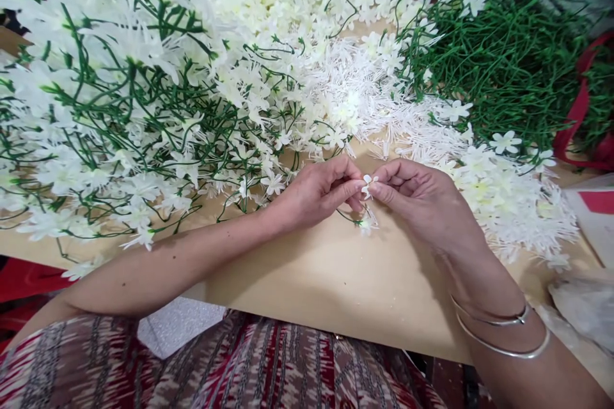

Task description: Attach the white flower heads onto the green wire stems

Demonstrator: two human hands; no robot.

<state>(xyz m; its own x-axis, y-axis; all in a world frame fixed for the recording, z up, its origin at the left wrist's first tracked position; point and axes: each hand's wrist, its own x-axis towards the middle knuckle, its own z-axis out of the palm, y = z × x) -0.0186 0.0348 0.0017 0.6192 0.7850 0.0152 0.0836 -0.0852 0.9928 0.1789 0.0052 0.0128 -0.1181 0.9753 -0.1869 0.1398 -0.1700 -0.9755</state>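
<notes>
Between my two hands is a small white artificial flower (369, 184), its petals facing up. My left hand (322, 190) is closed, thumb and forefinger pinching the flower from the left. From the right, my right hand (422, 198) pinches the same flower with thumb and forefinger. Below the left fingers hangs a green stem with another white flower (367, 225) at its end. How the stem joins the pinched flower is hidden by my fingers. Just beyond my hands lies a pile of thin white flower stamens (350, 86).
White flowers on green stems (144, 115) are heaped on the left. Bare green stems (503, 64) lie at the back right, near a red ribbon (578, 102). Loose white blossoms (508, 195) spread to the right. A clear plastic bag (588, 307) lies at the table's (307, 281) right edge.
</notes>
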